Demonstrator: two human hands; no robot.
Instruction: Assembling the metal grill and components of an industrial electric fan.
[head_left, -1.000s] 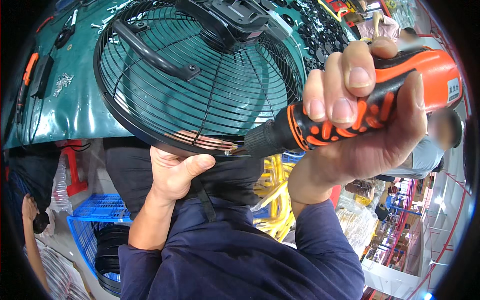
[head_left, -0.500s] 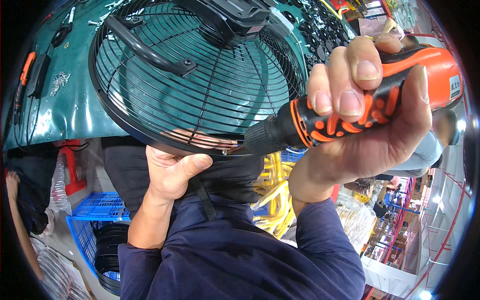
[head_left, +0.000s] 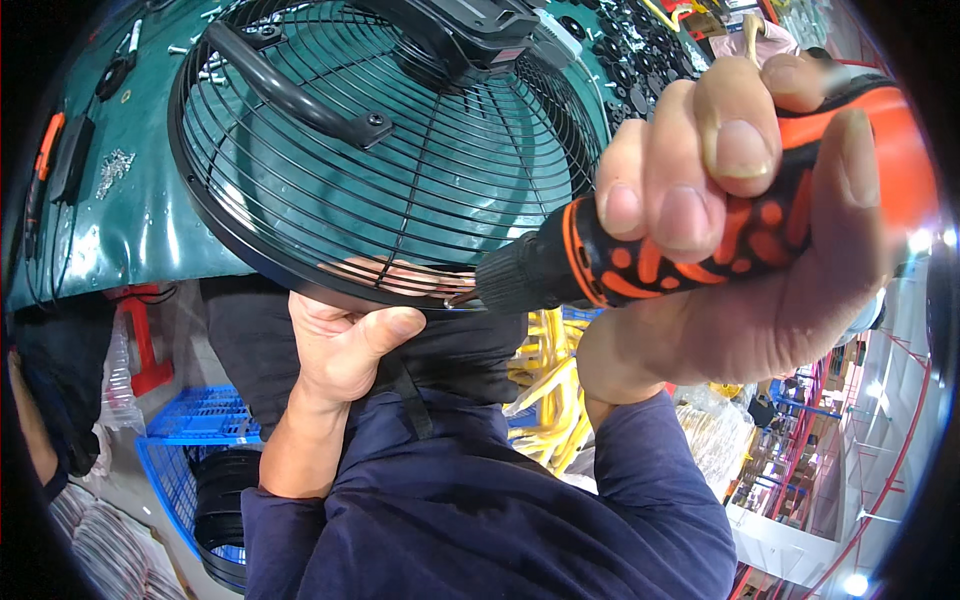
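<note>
The round black wire fan guard (head_left: 405,215) rests on the green-covered table, its near rim toward my body. It carries a curved grey handle (head_left: 280,98) and a black motor housing (head_left: 470,35). My left hand (head_left: 345,350) grips the near rim, thumb outside and fingers showing behind the wires. Wrapped in my right hand (head_left: 740,230) is an orange-and-black electric screwdriver (head_left: 620,258), pointing left. Its bit meets or nearly meets a small screw (head_left: 450,302) on the rim, close to my left thumb; actual contact is hard to make out.
Small screws (head_left: 115,172) and an orange-handled tool (head_left: 45,150) lie on the table's left. Black round parts (head_left: 640,70) cover its back right. Below the edge are a blue crate (head_left: 185,425) holding black rings and yellow tubing (head_left: 555,400). Another person's arm (head_left: 33,425) shows far left.
The screwdriver and my right hand have shifted slightly left and closer to the camera, the tool tilting a little. The guard has edged left. My left hand keeps its hold.
</note>
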